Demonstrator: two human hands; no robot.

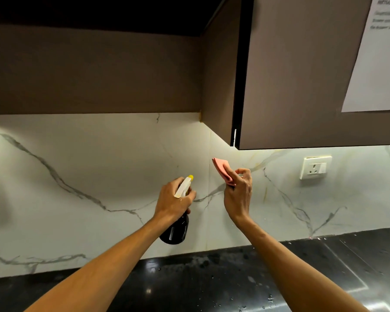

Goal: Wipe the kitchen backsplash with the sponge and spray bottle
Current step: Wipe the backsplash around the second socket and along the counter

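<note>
left hand and right hand held up forward, both curled.

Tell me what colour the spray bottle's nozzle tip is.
Yellow, on the spray bottle in the head view; the trigger head is white.

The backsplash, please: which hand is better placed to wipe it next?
Likely the right: the right hand pinches the pink sponge, raised before the backsplash, while the left hand grips the spray bottle.
</note>
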